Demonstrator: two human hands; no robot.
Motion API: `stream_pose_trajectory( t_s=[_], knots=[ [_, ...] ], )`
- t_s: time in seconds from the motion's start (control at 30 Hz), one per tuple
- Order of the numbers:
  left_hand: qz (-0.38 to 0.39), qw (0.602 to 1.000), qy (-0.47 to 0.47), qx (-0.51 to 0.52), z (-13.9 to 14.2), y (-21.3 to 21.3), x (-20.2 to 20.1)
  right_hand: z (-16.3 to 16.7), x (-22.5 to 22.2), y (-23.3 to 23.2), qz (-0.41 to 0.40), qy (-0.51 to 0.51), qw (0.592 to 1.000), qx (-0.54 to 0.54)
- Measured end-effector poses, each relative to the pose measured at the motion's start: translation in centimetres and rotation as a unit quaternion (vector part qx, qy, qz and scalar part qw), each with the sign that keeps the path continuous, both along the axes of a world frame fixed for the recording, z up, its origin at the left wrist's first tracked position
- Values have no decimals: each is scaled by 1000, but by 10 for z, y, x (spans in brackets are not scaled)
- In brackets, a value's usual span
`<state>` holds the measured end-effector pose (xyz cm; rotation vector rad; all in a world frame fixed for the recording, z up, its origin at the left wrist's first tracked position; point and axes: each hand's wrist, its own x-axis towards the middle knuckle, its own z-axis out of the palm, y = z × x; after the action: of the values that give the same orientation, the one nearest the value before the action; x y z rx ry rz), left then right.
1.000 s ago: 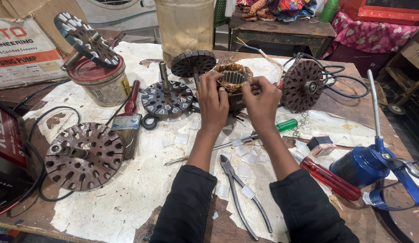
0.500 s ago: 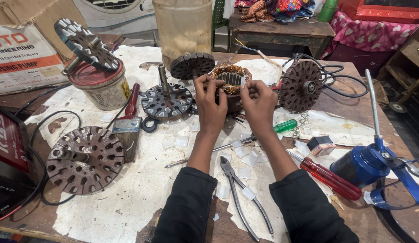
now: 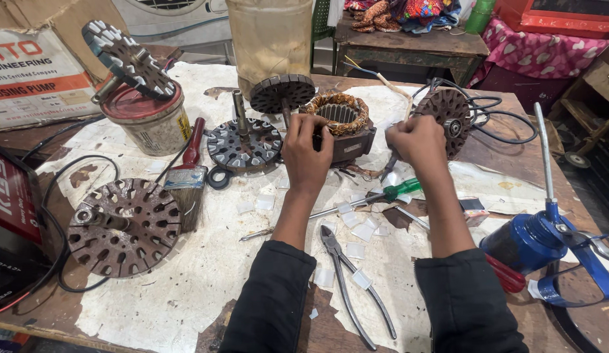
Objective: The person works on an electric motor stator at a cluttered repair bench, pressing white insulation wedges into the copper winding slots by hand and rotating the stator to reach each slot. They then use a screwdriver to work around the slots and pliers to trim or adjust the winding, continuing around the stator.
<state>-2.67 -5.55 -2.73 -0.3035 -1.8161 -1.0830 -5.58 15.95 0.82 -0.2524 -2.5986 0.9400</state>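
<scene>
- The motor stator (image 3: 344,124), a dark block with copper winding ringing its open core, sits on the paper-covered workbench (image 3: 206,274) toward the far middle, just ahead of both hands.
- The left hand (image 3: 306,153) rests against the stator's near left side, fingers curled shut against its body.
- The right hand (image 3: 417,140) is closed in a loose fist just to the right of the stator, pinching a thin dark tool (image 3: 389,167) whose tip points down toward the bench; what the tool is cannot be told.
- A green-handled screwdriver (image 3: 373,196) lies between the two forearms, among small white paper slips (image 3: 360,229).
- Pliers (image 3: 350,281) lie nearer, between the dark sleeves.
- Left of the stator stands a rotor plate with an upright shaft (image 3: 242,140); a rusty slotted disc (image 3: 124,225) lies further left, beside a paintbrush (image 3: 187,176).
- A paint tin (image 3: 147,121) stands at far left.
- A blue oil can (image 3: 533,238) sits at the right edge.
</scene>
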Motion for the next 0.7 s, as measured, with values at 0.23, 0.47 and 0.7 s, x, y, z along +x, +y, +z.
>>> stream_pose_trajectory(
  t_s=[0.23,0.47,0.7],
  knots=[
    [-27,998,-32,38,-10,3,-8,-8,2,-7,15,-150,979,135],
    [-122,972,-115,164,-26,8,-32,15,23,-23,-4,-68,988,137],
    [-146,952,-157,216,-33,15,-41,22,25,-47,41,74,992,91]
  ],
)
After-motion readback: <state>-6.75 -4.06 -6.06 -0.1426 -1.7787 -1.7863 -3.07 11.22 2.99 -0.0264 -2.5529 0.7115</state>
